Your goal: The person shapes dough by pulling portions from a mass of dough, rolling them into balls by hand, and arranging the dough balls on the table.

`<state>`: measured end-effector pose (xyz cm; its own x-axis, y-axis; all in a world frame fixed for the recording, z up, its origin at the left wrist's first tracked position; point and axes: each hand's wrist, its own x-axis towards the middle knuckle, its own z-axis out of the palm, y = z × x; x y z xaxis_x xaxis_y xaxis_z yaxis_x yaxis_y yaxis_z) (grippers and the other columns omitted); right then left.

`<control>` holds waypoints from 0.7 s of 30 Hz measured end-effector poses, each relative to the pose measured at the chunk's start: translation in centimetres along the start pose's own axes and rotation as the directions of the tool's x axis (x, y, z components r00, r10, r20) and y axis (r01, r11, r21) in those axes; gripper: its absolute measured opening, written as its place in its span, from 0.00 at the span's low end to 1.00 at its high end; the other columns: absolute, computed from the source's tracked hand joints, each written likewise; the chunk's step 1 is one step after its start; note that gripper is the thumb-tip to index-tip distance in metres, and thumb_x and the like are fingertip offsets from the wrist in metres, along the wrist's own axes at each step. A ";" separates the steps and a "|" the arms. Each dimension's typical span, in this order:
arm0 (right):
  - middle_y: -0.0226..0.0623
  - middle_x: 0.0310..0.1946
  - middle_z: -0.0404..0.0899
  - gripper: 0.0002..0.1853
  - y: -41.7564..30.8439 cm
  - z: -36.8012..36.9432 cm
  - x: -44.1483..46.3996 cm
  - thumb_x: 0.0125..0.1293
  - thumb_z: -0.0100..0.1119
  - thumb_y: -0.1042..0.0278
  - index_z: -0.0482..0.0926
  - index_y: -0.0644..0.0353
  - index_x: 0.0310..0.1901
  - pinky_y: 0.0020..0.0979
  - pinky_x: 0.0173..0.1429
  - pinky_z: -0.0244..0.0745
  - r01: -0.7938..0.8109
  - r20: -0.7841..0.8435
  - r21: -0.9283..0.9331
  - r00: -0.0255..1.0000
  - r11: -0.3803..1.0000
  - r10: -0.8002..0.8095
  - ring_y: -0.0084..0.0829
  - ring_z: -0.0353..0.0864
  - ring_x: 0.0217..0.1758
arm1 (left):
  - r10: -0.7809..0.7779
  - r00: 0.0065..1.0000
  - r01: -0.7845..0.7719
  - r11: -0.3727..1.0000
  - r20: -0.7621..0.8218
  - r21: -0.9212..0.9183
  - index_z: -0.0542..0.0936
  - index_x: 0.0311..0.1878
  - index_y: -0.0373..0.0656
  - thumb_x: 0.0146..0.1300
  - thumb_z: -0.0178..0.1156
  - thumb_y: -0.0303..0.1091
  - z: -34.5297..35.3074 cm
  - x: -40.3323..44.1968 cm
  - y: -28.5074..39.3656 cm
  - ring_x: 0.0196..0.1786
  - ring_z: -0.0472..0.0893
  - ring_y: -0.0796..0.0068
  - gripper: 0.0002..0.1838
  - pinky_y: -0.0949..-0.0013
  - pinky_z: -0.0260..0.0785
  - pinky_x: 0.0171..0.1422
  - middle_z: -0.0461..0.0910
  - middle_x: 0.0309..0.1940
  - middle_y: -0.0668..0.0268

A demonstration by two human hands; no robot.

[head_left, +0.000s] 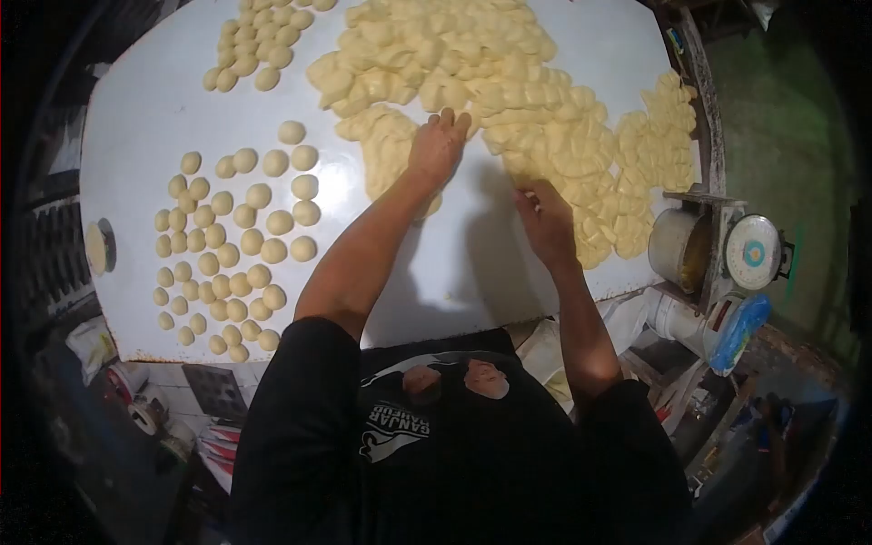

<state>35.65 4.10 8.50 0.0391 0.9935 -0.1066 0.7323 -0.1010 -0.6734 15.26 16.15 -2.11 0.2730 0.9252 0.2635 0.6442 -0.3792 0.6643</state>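
Note:
Pale yellow dough pieces (545, 127) lie in a wide, crowded mass across the white table (409, 291). My left hand (440, 143) reaches to the near edge of this mass, its fingers bent down over a piece of dough. Beneath that forearm, a flatter dough slab (381, 145) is partly covered. My right hand (549, 222) is at the right part of the mass, fingers curled in towards the thumb. What it holds, if anything, is hidden. On the left, many smooth round dough balls (252, 241) sit in loose rows.
More dough balls (263, 41) are grouped at the far left. A small round dish (97, 248) stands by the left edge. Beyond the right edge are a metal pot (677, 243), a dial scale (752, 252) and a white bucket (672, 313) with blue plastic (740, 331) beside it.

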 end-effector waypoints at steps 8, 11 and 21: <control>0.41 0.48 0.86 0.11 4.2 3.4 8.8 0.76 0.58 0.72 0.85 0.56 0.54 0.44 0.51 0.85 0.593 -0.010 -0.374 0.766 0.713 -0.643 0.47 0.86 0.46 | -0.570 0.809 0.580 0.814 0.143 -0.030 0.82 0.56 0.38 0.73 0.70 0.35 -10.2 -22.1 6.0 0.38 0.85 0.53 0.14 0.57 0.78 0.44 0.83 0.37 0.53; 0.45 0.49 0.85 0.11 4.9 6.8 8.8 0.75 0.55 0.73 0.84 0.57 0.53 0.49 0.57 0.83 0.443 0.137 -0.311 0.896 0.841 -0.422 0.51 0.85 0.49 | -0.550 0.826 0.515 0.825 0.122 0.233 0.81 0.59 0.38 0.72 0.71 0.35 -13.5 -34.3 6.0 0.43 0.85 0.51 0.18 0.53 0.79 0.49 0.84 0.42 0.52; 0.43 0.39 0.77 0.13 7.3 10.8 -7.0 0.65 0.71 0.58 0.78 0.56 0.37 0.50 0.52 0.72 0.572 0.179 -0.250 0.820 0.781 -0.544 0.48 0.79 0.48 | -0.272 0.954 0.299 0.905 -0.130 0.301 0.81 0.55 0.40 0.66 0.73 0.46 -7.3 -26.2 0.4 0.60 0.76 0.43 0.23 0.44 0.65 0.67 0.80 0.55 0.51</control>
<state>33.40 -4.16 -3.56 -0.4878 0.8603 0.1480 0.7640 0.5027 -0.4043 3.17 -8.12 -3.61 -0.0075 0.9869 0.1611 0.8802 -0.0699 0.4694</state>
